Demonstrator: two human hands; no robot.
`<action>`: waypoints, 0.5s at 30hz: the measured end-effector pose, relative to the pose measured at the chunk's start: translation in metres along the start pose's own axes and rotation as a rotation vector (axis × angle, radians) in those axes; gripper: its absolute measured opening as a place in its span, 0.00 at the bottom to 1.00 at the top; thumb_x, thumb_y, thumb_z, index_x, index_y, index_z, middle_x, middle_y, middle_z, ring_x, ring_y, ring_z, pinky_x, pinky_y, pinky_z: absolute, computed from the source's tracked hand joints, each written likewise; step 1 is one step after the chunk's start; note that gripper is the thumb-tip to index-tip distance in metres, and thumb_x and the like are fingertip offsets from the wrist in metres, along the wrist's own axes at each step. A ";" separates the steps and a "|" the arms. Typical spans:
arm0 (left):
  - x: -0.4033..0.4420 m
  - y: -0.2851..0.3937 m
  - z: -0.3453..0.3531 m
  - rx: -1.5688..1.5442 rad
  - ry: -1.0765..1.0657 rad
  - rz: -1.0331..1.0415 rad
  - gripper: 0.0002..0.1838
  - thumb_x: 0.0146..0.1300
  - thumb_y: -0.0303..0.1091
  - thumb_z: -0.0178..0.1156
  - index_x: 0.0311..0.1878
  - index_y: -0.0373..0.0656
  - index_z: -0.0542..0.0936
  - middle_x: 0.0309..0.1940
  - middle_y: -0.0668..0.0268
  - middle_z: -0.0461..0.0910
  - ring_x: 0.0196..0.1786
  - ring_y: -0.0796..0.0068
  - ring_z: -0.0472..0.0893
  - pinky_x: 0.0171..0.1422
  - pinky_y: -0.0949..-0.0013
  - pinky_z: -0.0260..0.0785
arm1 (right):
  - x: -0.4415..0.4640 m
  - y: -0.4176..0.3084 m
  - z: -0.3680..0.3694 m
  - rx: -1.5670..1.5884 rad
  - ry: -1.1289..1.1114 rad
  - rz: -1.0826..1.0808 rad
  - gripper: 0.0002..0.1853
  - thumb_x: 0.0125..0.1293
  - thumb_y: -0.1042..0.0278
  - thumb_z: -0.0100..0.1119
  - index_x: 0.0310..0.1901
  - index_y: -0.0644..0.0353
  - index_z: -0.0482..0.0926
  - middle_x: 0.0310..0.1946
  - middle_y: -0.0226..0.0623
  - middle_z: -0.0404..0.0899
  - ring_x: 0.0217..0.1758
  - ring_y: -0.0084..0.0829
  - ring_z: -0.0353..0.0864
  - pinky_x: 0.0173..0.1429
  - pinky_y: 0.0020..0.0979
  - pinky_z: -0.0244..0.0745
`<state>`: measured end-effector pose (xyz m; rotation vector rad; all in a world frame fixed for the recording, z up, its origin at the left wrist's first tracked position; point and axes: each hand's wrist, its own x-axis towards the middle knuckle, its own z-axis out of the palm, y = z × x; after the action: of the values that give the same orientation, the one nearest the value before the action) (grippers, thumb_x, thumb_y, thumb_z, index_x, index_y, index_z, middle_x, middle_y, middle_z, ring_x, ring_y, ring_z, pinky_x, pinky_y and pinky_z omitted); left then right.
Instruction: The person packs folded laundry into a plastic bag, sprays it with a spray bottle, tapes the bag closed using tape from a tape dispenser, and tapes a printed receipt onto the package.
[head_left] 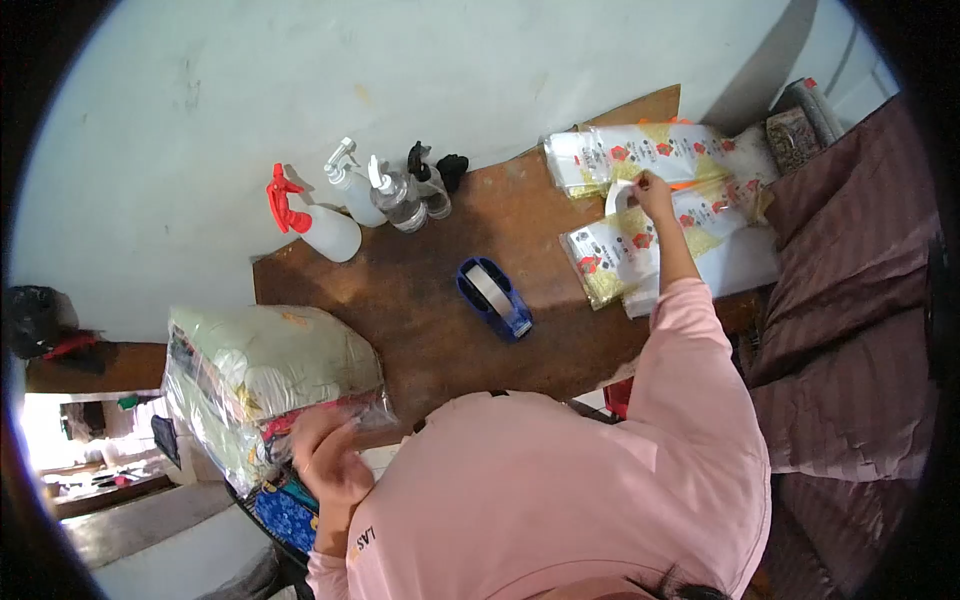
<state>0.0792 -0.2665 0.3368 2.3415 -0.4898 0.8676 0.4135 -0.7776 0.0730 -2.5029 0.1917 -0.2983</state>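
Observation:
My right hand (652, 197) reaches to the far right of the table and is closed on the white edge of a plastic bag (619, 200). Around it lie stacks of printed plastic bags (660, 148) with red flowers and gold patterns. A flat packet (612, 258) of the same print is just below that hand. My left hand (335, 460) hovers at the near left, slightly blurred, with loosely bent fingers apart and nothing seen in them. Beside it sits a clear plastic-wrapped bundle (285, 355) of pale green fabric.
A blue tape dispenser (494, 299) stands mid-table on the brown wooden tabletop (420, 300). Along the wall are a red-topped spray bottle (325, 230), a white spray bottle (355, 190), a clear pump bottle (402, 205) and a black-topped bottle (432, 190). A brown curtain (850, 300) hangs right.

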 end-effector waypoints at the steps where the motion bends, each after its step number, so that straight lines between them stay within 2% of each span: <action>1: 0.004 0.000 0.009 -0.145 -0.085 -0.086 0.09 0.56 0.22 0.52 0.40 0.37 0.77 0.34 0.55 0.76 0.36 0.57 0.76 0.42 0.59 0.69 | -0.008 -0.023 -0.016 0.077 0.069 -0.073 0.08 0.57 0.67 0.60 0.36 0.61 0.77 0.32 0.39 0.81 0.34 0.37 0.81 0.37 0.31 0.73; 2: 0.012 0.001 0.015 -0.187 -0.237 -0.154 0.09 0.55 0.21 0.55 0.41 0.36 0.77 0.35 0.54 0.76 0.37 0.57 0.77 0.42 0.62 0.69 | -0.022 -0.057 -0.037 0.180 0.096 -0.082 0.07 0.57 0.69 0.59 0.35 0.62 0.76 0.31 0.37 0.80 0.31 0.34 0.79 0.36 0.30 0.72; 4: 0.030 0.006 0.042 -0.405 -0.477 -0.357 0.10 0.60 0.27 0.56 0.44 0.35 0.77 0.37 0.53 0.77 0.39 0.58 0.78 0.45 0.64 0.70 | -0.063 -0.130 -0.075 0.391 0.144 -0.101 0.04 0.58 0.75 0.57 0.35 0.63 0.75 0.29 0.35 0.78 0.26 0.30 0.75 0.35 0.27 0.70; 6: 0.024 -0.003 0.082 -0.814 -0.717 -0.607 0.18 0.67 0.40 0.52 0.52 0.37 0.75 0.44 0.54 0.77 0.47 0.61 0.78 0.52 0.65 0.69 | -0.113 -0.181 -0.090 0.367 0.180 -0.232 0.06 0.56 0.78 0.58 0.36 0.63 0.74 0.29 0.34 0.74 0.26 0.25 0.71 0.34 0.25 0.69; 7: 0.014 -0.012 0.108 -1.068 -0.756 -0.768 0.24 0.69 0.48 0.46 0.57 0.37 0.71 0.49 0.55 0.76 0.53 0.63 0.75 0.57 0.63 0.66 | -0.139 -0.199 -0.086 0.417 0.222 -0.421 0.08 0.53 0.80 0.59 0.36 0.63 0.74 0.31 0.35 0.74 0.30 0.26 0.72 0.35 0.26 0.69; 8: 0.008 -0.018 0.130 -1.325 -0.780 -0.926 0.30 0.71 0.55 0.40 0.61 0.38 0.68 0.55 0.57 0.74 0.59 0.65 0.73 0.63 0.62 0.64 | -0.165 -0.216 -0.084 0.437 0.144 -0.526 0.11 0.50 0.82 0.59 0.37 0.63 0.74 0.34 0.39 0.74 0.34 0.32 0.74 0.39 0.29 0.71; 9: 0.013 -0.015 0.143 -1.364 -0.739 -1.085 0.33 0.70 0.59 0.37 0.63 0.39 0.66 0.57 0.56 0.72 0.60 0.65 0.72 0.64 0.61 0.64 | -0.194 -0.230 -0.079 0.368 0.113 -0.661 0.13 0.47 0.81 0.60 0.37 0.63 0.73 0.36 0.43 0.75 0.38 0.41 0.75 0.44 0.36 0.71; 10: 0.018 -0.014 0.154 -1.400 -0.695 -1.242 0.37 0.68 0.63 0.34 0.64 0.40 0.64 0.59 0.55 0.71 0.62 0.66 0.71 0.64 0.59 0.63 | -0.218 -0.238 -0.075 0.274 0.002 -0.802 0.14 0.46 0.80 0.61 0.37 0.63 0.74 0.38 0.44 0.75 0.41 0.45 0.75 0.47 0.40 0.70; 11: 0.016 -0.021 0.164 -1.529 -0.622 -1.214 0.30 0.71 0.55 0.40 0.64 0.40 0.63 0.56 0.54 0.73 0.59 0.64 0.74 0.63 0.59 0.67 | -0.239 -0.249 -0.074 0.240 -0.127 -0.879 0.14 0.47 0.79 0.62 0.38 0.63 0.74 0.39 0.43 0.75 0.43 0.43 0.75 0.49 0.40 0.69; 13: 0.006 -0.035 0.178 -1.429 -0.583 -1.147 0.23 0.71 0.44 0.45 0.64 0.41 0.63 0.53 0.54 0.76 0.55 0.64 0.77 0.59 0.60 0.71 | -0.267 -0.255 -0.062 0.234 -0.304 -0.943 0.13 0.50 0.77 0.60 0.40 0.62 0.75 0.41 0.40 0.75 0.44 0.42 0.75 0.50 0.39 0.68; 15: -0.008 -0.047 0.186 -1.477 -0.529 -1.184 0.21 0.70 0.37 0.47 0.64 0.41 0.62 0.51 0.54 0.77 0.53 0.64 0.79 0.56 0.60 0.73 | -0.278 -0.252 -0.053 0.282 -0.229 -0.829 0.12 0.53 0.76 0.60 0.42 0.62 0.75 0.40 0.41 0.76 0.43 0.43 0.75 0.48 0.39 0.69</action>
<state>0.1842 -0.3483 0.1983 0.9942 0.1461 -0.5898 0.1489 -0.5463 0.2157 -2.1854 -0.9309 -0.3286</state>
